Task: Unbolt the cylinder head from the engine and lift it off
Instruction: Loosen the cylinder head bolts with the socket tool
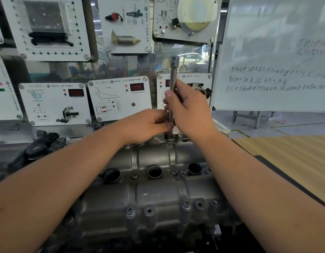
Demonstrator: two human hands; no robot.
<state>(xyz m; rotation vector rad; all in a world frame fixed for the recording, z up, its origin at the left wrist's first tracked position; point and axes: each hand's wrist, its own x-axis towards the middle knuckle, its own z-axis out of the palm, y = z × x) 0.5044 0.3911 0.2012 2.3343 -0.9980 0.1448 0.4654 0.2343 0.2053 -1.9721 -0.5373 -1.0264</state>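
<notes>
The cylinder head (149,189), a grey metal casting, lay in the near centre of the scene, between the person's two forearms, and extended from the near edge to the far side of the work area. Three round dark openings sat in a row across its middle, and several bolts (186,205) stood along its near edge. A long socket extension bar (173,84) stood almost upright over the far edge of the cylinder head, with its lower end set on a fastener (168,139) there and its square-drive upper end free in the air. The right hand (187,108) gripped the bar at mid-length, with the fingers curled round the shaft and the thumb laid along it. The left hand (149,125) held the lower part of the bar, with the thumb and fingertips pinched on the shaft just above the casting. The two hands touched each other at the bar. A black part (35,148) lay to the left of the cylinder head. A wooden table top (295,157) stood at the right. Behind the engine, white training panels (119,97) with sensors and red displays hung on a frame, and a whiteboard (273,57) with handwriting stood at the far right.
</notes>
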